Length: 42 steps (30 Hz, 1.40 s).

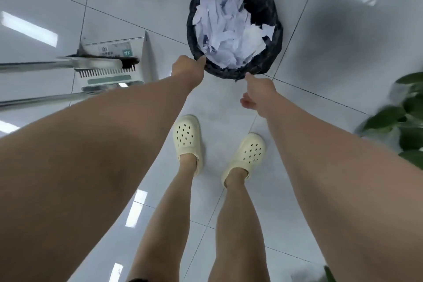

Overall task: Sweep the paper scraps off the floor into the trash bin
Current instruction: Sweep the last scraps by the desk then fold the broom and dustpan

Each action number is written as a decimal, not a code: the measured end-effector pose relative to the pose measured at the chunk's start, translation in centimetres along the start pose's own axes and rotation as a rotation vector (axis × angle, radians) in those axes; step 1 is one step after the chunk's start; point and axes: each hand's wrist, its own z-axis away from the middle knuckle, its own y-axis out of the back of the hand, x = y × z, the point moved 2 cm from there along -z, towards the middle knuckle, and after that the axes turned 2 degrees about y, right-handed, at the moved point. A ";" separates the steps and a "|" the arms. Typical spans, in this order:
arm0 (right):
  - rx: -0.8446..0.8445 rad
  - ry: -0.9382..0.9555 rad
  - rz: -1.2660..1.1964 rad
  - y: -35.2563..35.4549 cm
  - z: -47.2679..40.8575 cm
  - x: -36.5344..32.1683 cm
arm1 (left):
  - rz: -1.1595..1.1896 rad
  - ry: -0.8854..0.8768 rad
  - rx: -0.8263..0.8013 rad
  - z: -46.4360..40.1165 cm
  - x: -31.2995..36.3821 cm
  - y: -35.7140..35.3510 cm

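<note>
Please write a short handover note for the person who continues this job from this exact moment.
Left hand: grips the near rim of the trash bin.
Right hand: at the bin's near rim; grip unclear.
Paper scraps: piled in the bin, above the rim at the far side.
Broom and dustpan: on the floor, left of the bin.
Done: no scraps visible on the floor.
Left: probably only to settle the bin.

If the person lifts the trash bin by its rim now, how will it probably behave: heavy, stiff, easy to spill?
The trash bin probably lifts lightly, since only paper scraps fill it. The scraps are heaped above the rim, so some may spill if it tilts. The left hand grips crumpled black liner at the rim, which looks floppy and may slip.
</note>
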 end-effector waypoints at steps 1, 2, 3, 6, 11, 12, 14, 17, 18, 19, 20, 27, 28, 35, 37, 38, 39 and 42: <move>-0.013 -0.013 -0.079 -0.3 -1.2 0.0 | 0.076 0.018 0.005 -0.9 0.1 -0.6; -0.029 -0.017 -0.139 -0.5 -2.3 -0.1 | 0.142 0.033 0.003 -1.8 0.0 -1.1; -0.049 -0.019 -0.190 -0.7 -3.2 -0.1 | 0.196 0.049 -0.012 -2.3 0.0 -1.5; -0.100 -0.012 -0.297 -1.3 -5.0 -0.5 | 0.324 0.086 -0.067 -2.8 0.4 -2.4; -0.161 -0.036 -0.419 -1.3 -5.0 -1.7 | 0.442 0.168 -0.061 -1.8 1.9 -1.3; -0.163 -0.049 -0.430 -1.1 -4.4 -2.0 | 0.445 0.178 -0.052 -1.4 2.1 -0.8; -0.175 -0.051 -0.430 -0.6 -2.5 -2.8 | 0.479 0.202 -0.037 0.4 2.3 0.7; -0.186 -0.008 -0.404 0.6 1.9 -4.7 | 0.577 0.217 -0.032 4.4 3.3 3.7; -0.187 0.007 -0.398 1.2 3.9 -5.5 | 0.600 0.213 -0.034 6.1 3.8 5.0; -0.193 0.021 -0.393 1.8 6.0 -6.3 | 0.622 0.209 -0.032 8.0 4.3 6.4; -0.201 0.033 -0.388 2.6 8.6 -7.2 | 0.640 0.209 -0.028 10.2 5.0 7.9; -0.296 0.152 -0.327 9.1 29.9 -11.9 | 0.671 0.091 -0.006 29.1 9.5 20.6; -0.300 0.166 -0.326 9.9 32.9 -12.3 | 0.669 0.065 0.006 32.1 9.9 22.4; -0.332 0.351 -0.289 12.6 50.1 -15.3 | 0.660 -0.099 0.128 46.6 11.1 32.7; -0.326 0.405 -0.311 12.5 52.5 -16.2 | 0.683 -0.171 0.142 49.0 11.1 34.6; -0.326 0.438 -0.321 12.4 53.3 -16.6 | 0.685 -0.219 0.136 50.1 11.0 35.4; -0.324 0.473 -0.333 12.5 54.0 -16.9 | 0.689 -0.261 0.116 51.1 10.8 35.9; -0.333 0.537 -0.370 12.7 55.5 -17.4 | 0.791 -0.357 0.096 53.3 9.7 37.0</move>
